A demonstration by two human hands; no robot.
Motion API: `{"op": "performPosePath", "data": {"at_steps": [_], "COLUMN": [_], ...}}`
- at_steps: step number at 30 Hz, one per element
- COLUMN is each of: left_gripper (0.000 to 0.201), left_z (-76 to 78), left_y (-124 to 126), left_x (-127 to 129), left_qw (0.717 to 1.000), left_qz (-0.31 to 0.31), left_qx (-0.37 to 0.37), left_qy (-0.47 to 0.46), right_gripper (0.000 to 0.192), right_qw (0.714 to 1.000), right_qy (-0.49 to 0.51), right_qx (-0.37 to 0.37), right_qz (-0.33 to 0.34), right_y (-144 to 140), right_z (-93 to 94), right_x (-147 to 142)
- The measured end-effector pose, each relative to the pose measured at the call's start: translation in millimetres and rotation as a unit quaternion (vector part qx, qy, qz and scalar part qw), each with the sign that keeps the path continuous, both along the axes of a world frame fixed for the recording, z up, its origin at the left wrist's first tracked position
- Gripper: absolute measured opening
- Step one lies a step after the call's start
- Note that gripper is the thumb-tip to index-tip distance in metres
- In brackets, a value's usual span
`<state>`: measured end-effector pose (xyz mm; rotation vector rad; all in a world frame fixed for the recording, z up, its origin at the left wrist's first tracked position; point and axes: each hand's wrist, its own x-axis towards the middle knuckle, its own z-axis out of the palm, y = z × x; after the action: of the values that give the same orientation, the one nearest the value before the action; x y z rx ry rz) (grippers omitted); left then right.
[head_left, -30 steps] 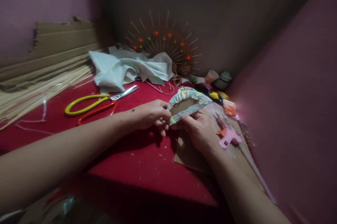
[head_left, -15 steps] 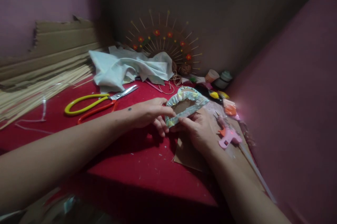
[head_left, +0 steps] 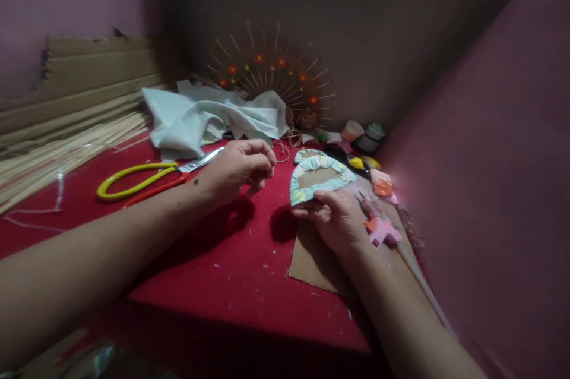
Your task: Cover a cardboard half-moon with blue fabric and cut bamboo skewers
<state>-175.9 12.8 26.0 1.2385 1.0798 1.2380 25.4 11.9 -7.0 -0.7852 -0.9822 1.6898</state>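
My right hand [head_left: 336,218] pinches the straight lower edge of a half-round cardboard piece [head_left: 318,176], whose border is wrapped in gathered pale blue-green patterned fabric. Behind it lies a similar fabric-edged piece [head_left: 307,155], mostly covered by the first. My left hand [head_left: 247,168] hovers over the red cloth, apart from the piece, its fingers curled in; whether something small is between them is hidden. Just left of that hand rest scissors [head_left: 138,183] with one yellow and one red handle. A pink glue gun [head_left: 383,229] lies to the right of my right hand.
Crumpled pale fabric [head_left: 214,120] lies at the back, before a stick fan decoration [head_left: 267,70] with red flowers. Thin sticks [head_left: 75,147] and torn cardboard [head_left: 102,61] fill the left. A flat cardboard sheet [head_left: 312,260] sits under my right arm, near small packets [head_left: 383,183].
My left hand has come off the fabric-edged piece and moved left and up, its fingers curling. My right hand still holds the piece, now turned slightly so its face shows more.
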Motion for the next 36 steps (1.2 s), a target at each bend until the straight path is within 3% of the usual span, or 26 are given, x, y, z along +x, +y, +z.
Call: {"op": "performPosePath", "data": {"at_steps": [6,14,20,29,36], "left_gripper": [0.014,0.010,0.022,0.016,0.003], "left_z": [5.2,4.7,4.4,0.3,-2.3], "left_y": [-10.1,-16.3,-22.0,-13.9,8.5], "left_x": [10.2,19.6,21.3,16.1,-3.9], "left_qw": [0.998,0.992,0.977,0.983,0.997], "left_qz": [-0.048,-0.100,-0.192,-0.168,-0.025], "left_qx": [-0.046,-0.071,-0.085,-0.070,-0.052], "left_qy": [0.016,-0.001,0.049,0.023,-0.056], "right_gripper": [0.009,0.012,0.013,0.008,0.009], "right_qw": [0.996,0.968,0.968,0.986,0.991], "right_qy": [0.059,0.139,0.152,0.103,0.022], "right_qx": [-0.061,-0.211,-0.194,-0.116,-0.110], "right_qz": [0.014,0.008,0.039,0.055,0.067], "right_y": [2.3,3.2,5.2,4.9,1.4], "right_z": [5.3,11.1,7.6,6.3,-0.5], "right_x": [4.3,10.0,14.3,12.2,2.3]}}
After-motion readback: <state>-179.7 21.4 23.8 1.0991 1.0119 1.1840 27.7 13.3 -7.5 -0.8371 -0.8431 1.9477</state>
